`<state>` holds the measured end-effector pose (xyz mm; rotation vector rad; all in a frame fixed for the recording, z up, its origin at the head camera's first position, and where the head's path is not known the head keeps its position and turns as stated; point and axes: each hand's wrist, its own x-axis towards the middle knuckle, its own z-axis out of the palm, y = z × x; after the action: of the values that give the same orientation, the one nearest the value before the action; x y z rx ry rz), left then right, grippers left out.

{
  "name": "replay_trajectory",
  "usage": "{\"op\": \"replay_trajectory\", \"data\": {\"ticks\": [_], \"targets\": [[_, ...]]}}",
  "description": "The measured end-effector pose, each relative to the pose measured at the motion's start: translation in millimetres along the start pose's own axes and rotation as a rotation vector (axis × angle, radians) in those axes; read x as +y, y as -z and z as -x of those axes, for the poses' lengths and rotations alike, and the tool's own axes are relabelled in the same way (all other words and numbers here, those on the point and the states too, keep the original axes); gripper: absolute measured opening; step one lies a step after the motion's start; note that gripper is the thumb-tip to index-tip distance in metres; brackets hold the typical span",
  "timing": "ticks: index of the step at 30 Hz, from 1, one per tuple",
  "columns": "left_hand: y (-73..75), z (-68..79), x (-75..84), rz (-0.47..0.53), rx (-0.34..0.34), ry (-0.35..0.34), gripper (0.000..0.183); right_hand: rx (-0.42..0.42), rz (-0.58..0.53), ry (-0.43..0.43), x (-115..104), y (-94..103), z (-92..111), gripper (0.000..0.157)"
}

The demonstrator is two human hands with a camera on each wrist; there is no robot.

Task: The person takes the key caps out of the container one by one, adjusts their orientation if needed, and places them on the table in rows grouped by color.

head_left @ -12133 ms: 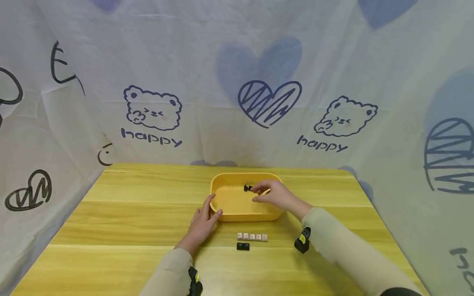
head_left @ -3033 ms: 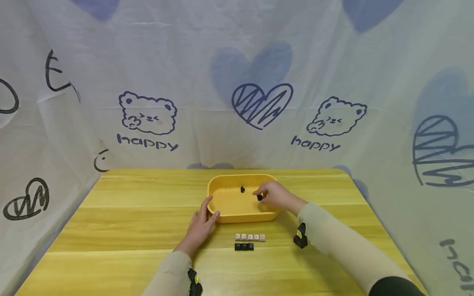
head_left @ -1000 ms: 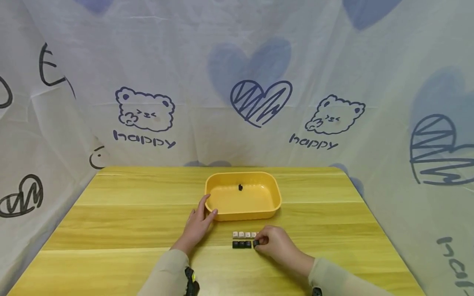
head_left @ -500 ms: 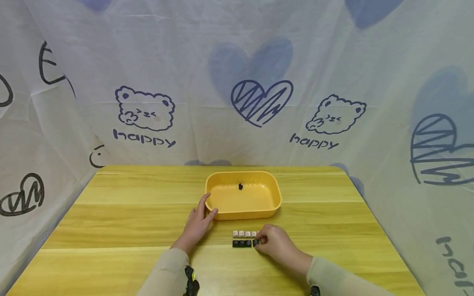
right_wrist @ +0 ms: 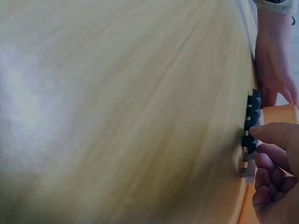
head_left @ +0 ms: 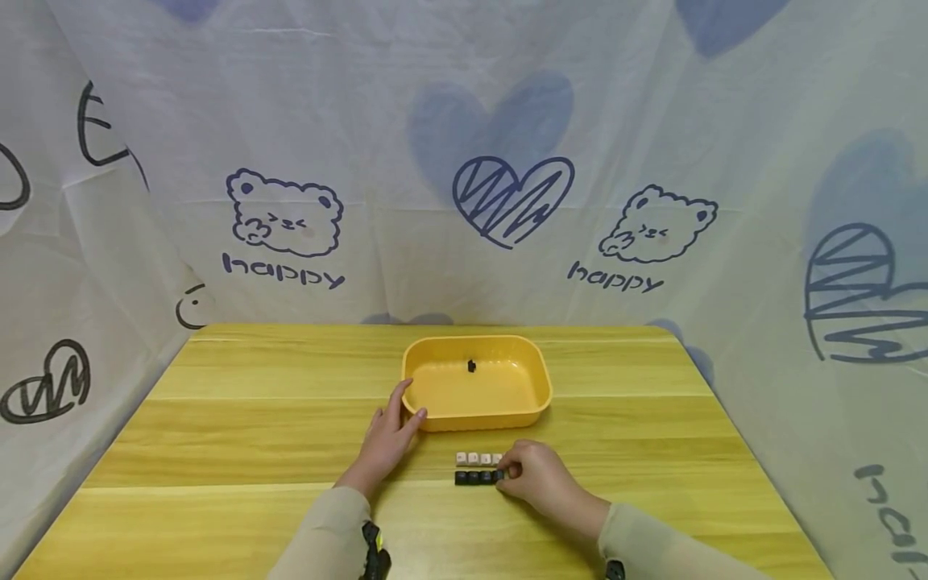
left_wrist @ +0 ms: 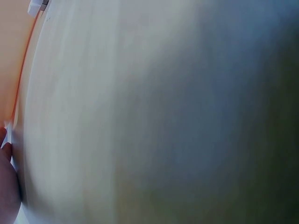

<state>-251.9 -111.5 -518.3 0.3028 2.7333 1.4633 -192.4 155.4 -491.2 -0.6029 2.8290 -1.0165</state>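
Note:
My right hand (head_left: 542, 482) pinches a black keycap (head_left: 498, 477) between thumb and finger. That keycap sits at the right end of a row of several black keycaps (head_left: 474, 478) on the table. Just behind them runs a row of several white keycaps (head_left: 474, 458), its right end hidden by the right hand. The right wrist view shows the thumb on the black row (right_wrist: 252, 116). My left hand (head_left: 387, 439) rests on the near left corner of a yellow tray (head_left: 478, 422), thumb and finger at the rim. Inside the tray lies a small black keycap (head_left: 471, 366).
A wooden table (head_left: 261, 403) carries everything. Behind it and at both sides hangs a pale cloth (head_left: 406, 266) printed with hearts and bears. The left wrist view is mostly blurred tabletop (left_wrist: 93, 112).
From the tray, my right hand has brought one more black keycap to the black row. Over the last half second it slid left against its neighbour. My left hand stays at the tray.

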Motion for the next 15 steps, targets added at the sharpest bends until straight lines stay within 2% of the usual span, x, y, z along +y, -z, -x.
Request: {"op": "replay_trajectory", "data": {"ticks": [5,9,15], "targets": [[0.3,-0.8,0.8,0.002,-0.006,0.018,0.063,0.03,-0.031,0.024,-6.5,10.0,-5.0,0.013],[0.8,-0.9,0.5,0.005,-0.001,0.005,0.063,0.071,-0.035,0.058,-12.9,20.0,-13.3,0.014],[0.5,-0.1,-0.4,0.011,-0.007,0.003,0.064,0.107,-0.077,0.046,-22.2,32.6,-26.8,0.014]]}}
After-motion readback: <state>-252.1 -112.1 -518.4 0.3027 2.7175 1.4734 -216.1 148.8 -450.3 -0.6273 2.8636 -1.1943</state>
